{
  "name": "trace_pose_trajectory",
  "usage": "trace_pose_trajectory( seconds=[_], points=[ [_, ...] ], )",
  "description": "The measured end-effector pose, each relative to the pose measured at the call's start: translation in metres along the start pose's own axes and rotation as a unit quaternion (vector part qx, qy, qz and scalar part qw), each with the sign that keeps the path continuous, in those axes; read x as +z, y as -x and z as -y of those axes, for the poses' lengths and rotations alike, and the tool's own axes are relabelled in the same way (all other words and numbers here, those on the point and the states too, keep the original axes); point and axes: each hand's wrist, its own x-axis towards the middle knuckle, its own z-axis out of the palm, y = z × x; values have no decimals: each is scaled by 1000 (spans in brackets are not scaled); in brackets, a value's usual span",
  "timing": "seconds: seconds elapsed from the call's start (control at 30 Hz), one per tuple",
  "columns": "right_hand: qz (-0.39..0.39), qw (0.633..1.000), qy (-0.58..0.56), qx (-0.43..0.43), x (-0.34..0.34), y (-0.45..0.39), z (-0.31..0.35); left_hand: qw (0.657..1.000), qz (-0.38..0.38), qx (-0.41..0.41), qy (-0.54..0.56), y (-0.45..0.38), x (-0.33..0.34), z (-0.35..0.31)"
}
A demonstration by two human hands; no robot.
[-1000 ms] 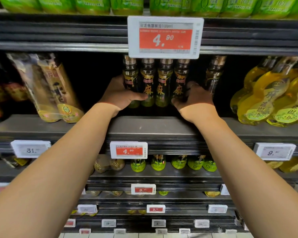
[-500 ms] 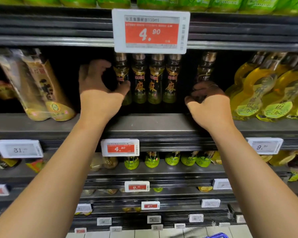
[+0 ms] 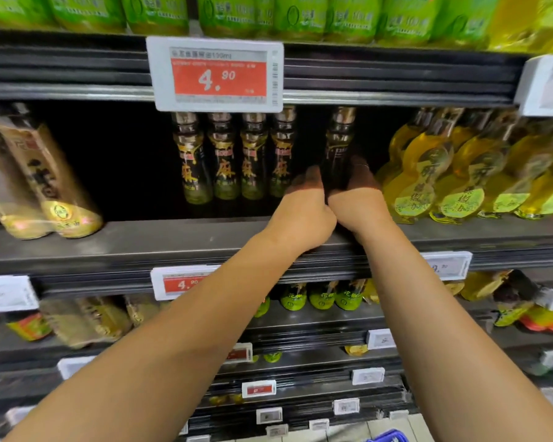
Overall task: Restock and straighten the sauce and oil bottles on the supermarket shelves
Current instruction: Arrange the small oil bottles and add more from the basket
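A row of several small dark sesame-oil bottles (image 3: 233, 161) stands on the middle shelf (image 3: 141, 247) under a red 4.90 price tag (image 3: 217, 74). One more dark bottle (image 3: 340, 138) stands alone to the right of the row, with a gap between. My left hand (image 3: 304, 208) and my right hand (image 3: 359, 199) meet side by side at this lone bottle. Their fingers curl round its lower part from left and right, in deep shadow. The bottle's base is hidden behind my hands.
Yellow oil bottles (image 3: 434, 177) crowd the shelf just right of my hands. Two tilted golden bottles (image 3: 45, 183) lean at the far left, with a dark gap beside them. Green bottles (image 3: 268, 14) fill the shelf above. Lower shelves hold more bottles; a blue basket (image 3: 387, 437) shows at the floor.
My left hand left the left end of the bottle row and moved right to the lone bottle, joining my right hand there. The view shifted to the right.
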Motion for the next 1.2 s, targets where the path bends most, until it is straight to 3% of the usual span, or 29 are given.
trace_pose_trajectory(
  seconds=[0.2,0.43,0.63,0.83,1.07,1.2],
  points=[
    [-12,999,-45,-24,-4,-1,-12,1000,23,1,6,-22,3,1],
    [-71,990,-122,-11,2,1,-15,991,22,-107,74,-35,-2,-2],
    [-56,988,-133,-57,1,3,-12,994,-15,-77,70,-36,0,-4],
    [-18,995,-73,-60,2,-1,-11,998,-6,-68,-17,-28,-4,8],
    [-17,998,-35,-48,10,-7,-10,994,-107,-5,-11,23,-36,41],
    [53,998,-12,-21,9,-12,-10,951,-303,-49,44,39,-69,65]
  ],
)
